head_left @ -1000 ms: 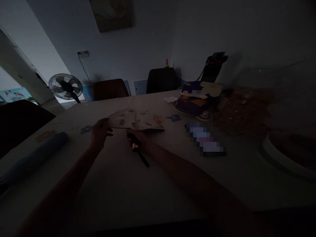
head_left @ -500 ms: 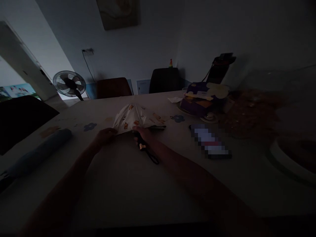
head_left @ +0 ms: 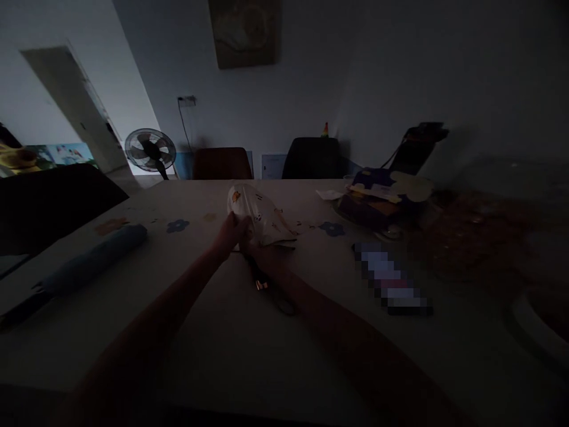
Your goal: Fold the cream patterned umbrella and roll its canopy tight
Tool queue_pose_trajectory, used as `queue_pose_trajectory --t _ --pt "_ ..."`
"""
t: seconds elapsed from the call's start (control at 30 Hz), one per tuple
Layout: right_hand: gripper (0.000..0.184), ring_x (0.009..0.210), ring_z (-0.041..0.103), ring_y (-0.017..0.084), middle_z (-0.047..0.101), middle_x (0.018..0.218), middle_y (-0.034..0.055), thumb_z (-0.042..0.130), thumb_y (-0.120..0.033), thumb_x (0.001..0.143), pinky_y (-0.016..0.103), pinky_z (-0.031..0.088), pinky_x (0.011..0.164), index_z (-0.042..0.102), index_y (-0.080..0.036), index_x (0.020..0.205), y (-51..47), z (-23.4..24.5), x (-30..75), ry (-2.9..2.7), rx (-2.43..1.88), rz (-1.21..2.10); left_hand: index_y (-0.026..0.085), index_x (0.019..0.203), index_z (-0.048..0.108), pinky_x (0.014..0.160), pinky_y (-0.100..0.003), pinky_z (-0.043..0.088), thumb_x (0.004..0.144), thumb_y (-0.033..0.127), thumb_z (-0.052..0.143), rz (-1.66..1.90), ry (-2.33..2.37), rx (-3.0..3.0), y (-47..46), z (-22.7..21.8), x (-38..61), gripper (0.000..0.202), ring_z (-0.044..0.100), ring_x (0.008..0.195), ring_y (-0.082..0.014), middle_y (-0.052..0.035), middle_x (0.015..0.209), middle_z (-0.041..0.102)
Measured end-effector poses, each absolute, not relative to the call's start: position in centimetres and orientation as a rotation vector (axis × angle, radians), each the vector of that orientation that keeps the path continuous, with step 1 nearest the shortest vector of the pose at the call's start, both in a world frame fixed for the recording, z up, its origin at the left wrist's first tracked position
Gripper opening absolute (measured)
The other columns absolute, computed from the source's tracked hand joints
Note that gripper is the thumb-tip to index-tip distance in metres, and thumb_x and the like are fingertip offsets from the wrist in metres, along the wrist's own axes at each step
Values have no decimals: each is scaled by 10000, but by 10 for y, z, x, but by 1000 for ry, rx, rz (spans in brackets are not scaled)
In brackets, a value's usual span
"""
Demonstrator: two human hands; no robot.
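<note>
A white folding umbrella point(head_left: 262, 216) with small printed figures lies on the table, its canopy partly gathered and its dark handle pointing towards me. My left hand point(head_left: 232, 231) is closed on the canopy fabric at its near left side. Around the base of the canopy, by the handle, my right hand point(head_left: 258, 252) is closed; its fingers are partly hidden in the dark. A wrist loop hangs off the handle's end. To the left lies a blue-grey rolled umbrella point(head_left: 98, 258) with a black handle, apart from both hands.
A phone with a blurred screen point(head_left: 391, 279) lies on the right of the table point(head_left: 200, 356). Behind it are a purple package point(head_left: 377, 201) and a brownish heap in clear wrapping point(head_left: 471, 237). Chairs point(head_left: 222, 163) and a fan point(head_left: 151, 151) stand beyond the table.
My left hand has moved inward to the right, drawing the canopy's left side in, so the canopy is narrower. My right hand stays at the handle. The view has shifted left.
</note>
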State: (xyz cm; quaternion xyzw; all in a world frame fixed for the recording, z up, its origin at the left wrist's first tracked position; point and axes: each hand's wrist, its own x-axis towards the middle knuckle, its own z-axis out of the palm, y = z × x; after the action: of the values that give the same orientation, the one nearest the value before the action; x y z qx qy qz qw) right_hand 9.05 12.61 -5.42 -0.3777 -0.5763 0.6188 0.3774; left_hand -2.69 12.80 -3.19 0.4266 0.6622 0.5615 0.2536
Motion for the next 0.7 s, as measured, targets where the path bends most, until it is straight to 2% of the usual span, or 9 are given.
queue_pose_trajectory --t 0.07,0.17,0.3,0.4,0.7 --pt "225 476 510 132 523 476 -7 681 -342 683 233 406 433 545 -197 577 122 -53 92 -1551 -1079 1575 130 914 603 597 -271 485 725 390 617 1543 1797 1059 137 -32 -19 322 619 697 -188 -66 709 645" --pt "299 401 475 119 514 449 10 621 -372 726 241 377 383 504 -190 518 121 -56 94 -1589 -1160 1676 124 874 614 613 -294 508 744 398 603 1610 1585 846 142 -31 -20 304 631 680 -196 -82 718 658" --pt "159 423 491 126 526 453 -5 665 -284 666 236 381 388 555 -193 596 123 -68 89 -1575 -1079 1694 129 1014 623 755 -356 540 753 429 605 1569 1140 676 139 -28 -34 398 657 818 -237 -120 894 692" --pt "111 425 492 131 529 458 -18 677 -267 656 238 381 379 584 -207 666 125 -78 81 -1535 -956 1794 151 1132 590 831 -389 532 769 434 577 1541 1022 653 134 -27 -44 460 649 914 -258 -110 1003 687" --pt "279 390 492 113 549 481 -10 640 -442 706 228 421 370 617 -170 765 116 -62 85 -1440 -952 2058 123 1235 531 848 -401 518 771 458 525 1546 982 722 131 -23 -53 573 642 936 -265 -124 1030 677"
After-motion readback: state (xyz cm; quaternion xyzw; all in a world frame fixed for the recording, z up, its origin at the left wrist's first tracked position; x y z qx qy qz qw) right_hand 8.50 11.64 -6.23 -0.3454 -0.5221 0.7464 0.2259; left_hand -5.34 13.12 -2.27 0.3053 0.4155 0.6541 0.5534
